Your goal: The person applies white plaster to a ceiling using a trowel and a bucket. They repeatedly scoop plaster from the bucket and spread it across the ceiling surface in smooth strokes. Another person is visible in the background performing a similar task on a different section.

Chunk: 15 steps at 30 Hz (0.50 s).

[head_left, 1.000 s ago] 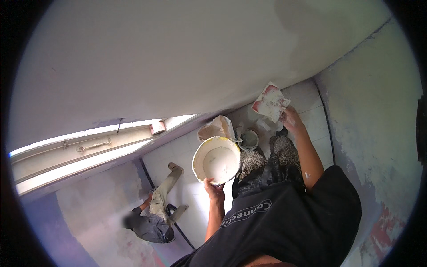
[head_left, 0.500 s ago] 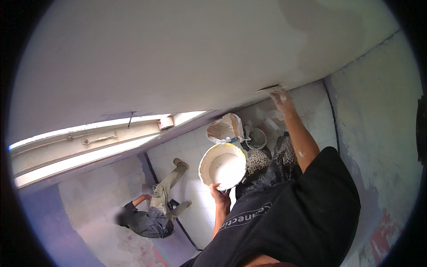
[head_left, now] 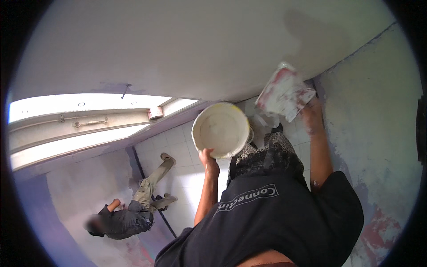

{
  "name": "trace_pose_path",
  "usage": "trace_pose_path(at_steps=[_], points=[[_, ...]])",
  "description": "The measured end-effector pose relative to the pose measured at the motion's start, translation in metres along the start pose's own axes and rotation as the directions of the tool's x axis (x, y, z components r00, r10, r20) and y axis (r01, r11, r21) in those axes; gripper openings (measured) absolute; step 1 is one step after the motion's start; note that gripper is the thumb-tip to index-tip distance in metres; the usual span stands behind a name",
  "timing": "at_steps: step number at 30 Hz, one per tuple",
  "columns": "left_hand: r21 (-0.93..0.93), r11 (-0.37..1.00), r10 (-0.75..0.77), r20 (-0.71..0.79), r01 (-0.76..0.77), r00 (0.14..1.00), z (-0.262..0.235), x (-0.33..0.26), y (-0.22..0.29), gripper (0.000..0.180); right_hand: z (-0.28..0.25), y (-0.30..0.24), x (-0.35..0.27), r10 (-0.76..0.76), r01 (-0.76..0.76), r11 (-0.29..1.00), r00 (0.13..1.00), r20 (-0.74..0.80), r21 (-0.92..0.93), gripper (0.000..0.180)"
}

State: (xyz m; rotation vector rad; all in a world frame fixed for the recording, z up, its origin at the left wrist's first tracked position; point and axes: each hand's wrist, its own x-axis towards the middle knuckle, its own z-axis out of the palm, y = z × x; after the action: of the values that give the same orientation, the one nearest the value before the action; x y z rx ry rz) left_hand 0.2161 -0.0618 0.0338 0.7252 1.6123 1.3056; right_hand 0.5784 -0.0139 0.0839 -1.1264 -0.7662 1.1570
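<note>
My left hand [head_left: 209, 162] grips the near rim of a round white bucket [head_left: 199, 131], fingers tucked underneath and thumb on the edge. Whitish paste coats the inside of this bucket, which is tipped so its mouth faces me. On the other side, my right hand [head_left: 312, 116] is closed around a broad flat plastering trowel [head_left: 283, 91]; its grip is mostly hidden. White paste and red smears cover the trowel's face, which is turned toward me and slightly blurred. The trowel is in front of the large pale wall [head_left: 178, 53], seemingly apart from it.
At the left, a co-worker [head_left: 129, 218] in dark top and light trousers stands by another wall. A window opening [head_left: 80, 118] with a small red-and-white tin [head_left: 155, 113] on its ledge lies left of the bucket. Pale tiles [head_left: 182, 178] cover the floor. The patchy right wall [head_left: 369, 111] is close.
My right hand has drawn the trowel off the wall and turned its smeared face toward me. The bucket has risen, now hiding the bag on the floor. My view has shifted.
</note>
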Motion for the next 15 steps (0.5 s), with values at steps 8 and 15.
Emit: trace_pose_path(at_steps=[8, 15], points=[[-0.102, 0.991, 0.111, 0.332, -0.082, 0.937, 0.066, 0.020, 0.036, 0.049, 0.080, -0.037, -0.040, -0.071, 0.460, 0.357, 0.881, 0.467, -0.813, 0.028], [0.063, 0.967, 0.172, 0.548, -0.245, 0.819, 0.101, 0.009, 0.069, 0.057, 0.112, -0.038, -0.041, -0.092, 0.365, 0.035, 0.928, 0.360, -0.930, 0.034]])
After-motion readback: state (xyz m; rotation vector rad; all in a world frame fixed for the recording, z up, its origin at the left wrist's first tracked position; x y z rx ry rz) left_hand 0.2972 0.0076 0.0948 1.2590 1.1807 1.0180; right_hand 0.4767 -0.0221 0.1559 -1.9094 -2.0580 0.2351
